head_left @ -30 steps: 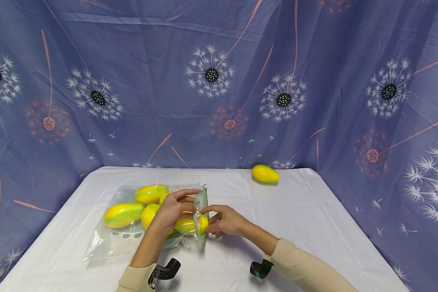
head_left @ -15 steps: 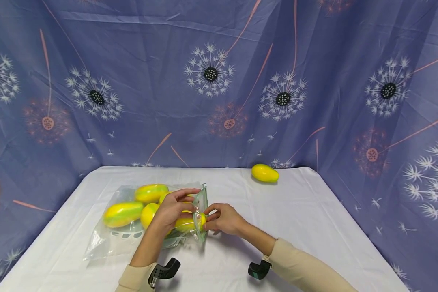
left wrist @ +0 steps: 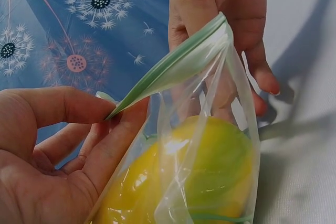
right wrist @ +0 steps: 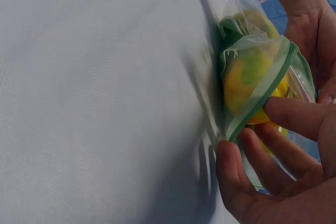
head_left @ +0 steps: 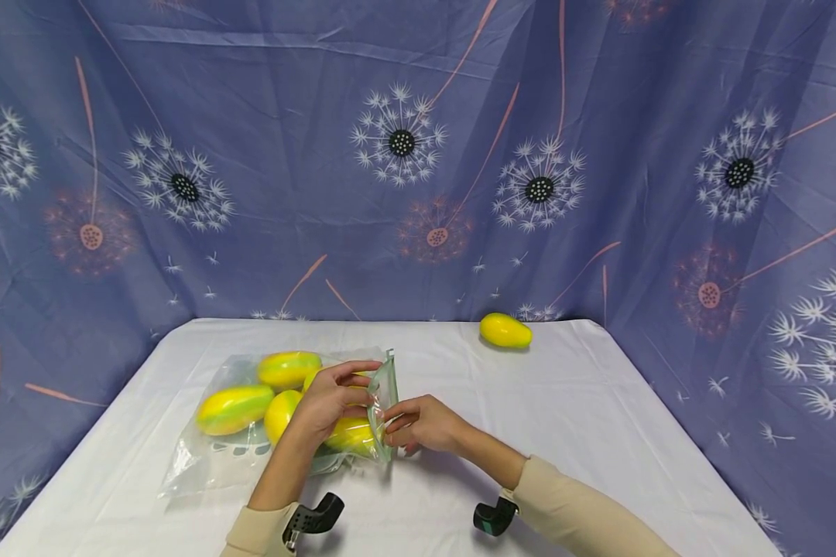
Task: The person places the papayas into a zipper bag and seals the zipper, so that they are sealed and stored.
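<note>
"Pinching what, that left hand (head_left: 330, 402)?"

"The green zip rim (left wrist: 163, 72) of a clear plastic bag (head_left: 188, 468), between thumb and forefinger. The film is thin and glossy, creased into sharp folds at the mouth, flatter and wrinkled at the left."

"And the right hand (head_left: 428, 424)?"

"At the bag's mouth, fingers bent, tips against the rim. I can't tell whether it grips that edge or only presses the nearest papaya (head_left: 351, 439); the folds get in the way."

"Where does that papaya lie?"

"Inside the bag, just behind the mouth: a smooth, blunt oval, shiny yellow washed with green."

"Alone in there?"

"No, more papayas (head_left: 235, 410) lie to its left under the film, plump and waxy, yellow streaked with green, some partly covered by the left hand."

"Any outside?"

"A lone papaya (head_left: 505, 331), plain yellow and tapering, lies on its side near the far edge of the table (head_left: 571, 387), well apart from the bag."

"And the fabrics?"

"Soft white cloth (head_left: 425, 510) beneath, with shallow ripples; behind, a blue-purple curtain (head_left: 286, 155) printed with feathery dandelions."
</note>
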`<control>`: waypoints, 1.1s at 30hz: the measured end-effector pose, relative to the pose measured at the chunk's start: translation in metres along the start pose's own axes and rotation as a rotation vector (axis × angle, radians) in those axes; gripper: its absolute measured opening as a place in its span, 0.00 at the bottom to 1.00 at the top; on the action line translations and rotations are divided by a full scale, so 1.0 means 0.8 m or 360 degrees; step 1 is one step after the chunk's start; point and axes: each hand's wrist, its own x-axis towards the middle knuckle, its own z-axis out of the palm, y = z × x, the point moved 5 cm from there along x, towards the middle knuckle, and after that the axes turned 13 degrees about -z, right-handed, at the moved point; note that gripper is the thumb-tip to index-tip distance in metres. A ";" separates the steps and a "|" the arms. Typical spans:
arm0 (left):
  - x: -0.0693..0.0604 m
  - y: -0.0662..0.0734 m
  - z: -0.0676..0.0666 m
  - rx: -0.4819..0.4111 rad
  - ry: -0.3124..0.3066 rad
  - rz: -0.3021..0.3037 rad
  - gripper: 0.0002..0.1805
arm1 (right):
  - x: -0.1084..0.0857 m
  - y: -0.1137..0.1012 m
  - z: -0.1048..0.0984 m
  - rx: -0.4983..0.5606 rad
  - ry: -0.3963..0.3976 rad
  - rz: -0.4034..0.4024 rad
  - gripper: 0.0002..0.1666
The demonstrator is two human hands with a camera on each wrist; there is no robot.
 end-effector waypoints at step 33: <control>-0.002 0.001 0.000 -0.0037 -0.0056 -0.0013 0.32 | -0.014 -0.007 -0.297 -0.0600 0.0560 0.0086 0.59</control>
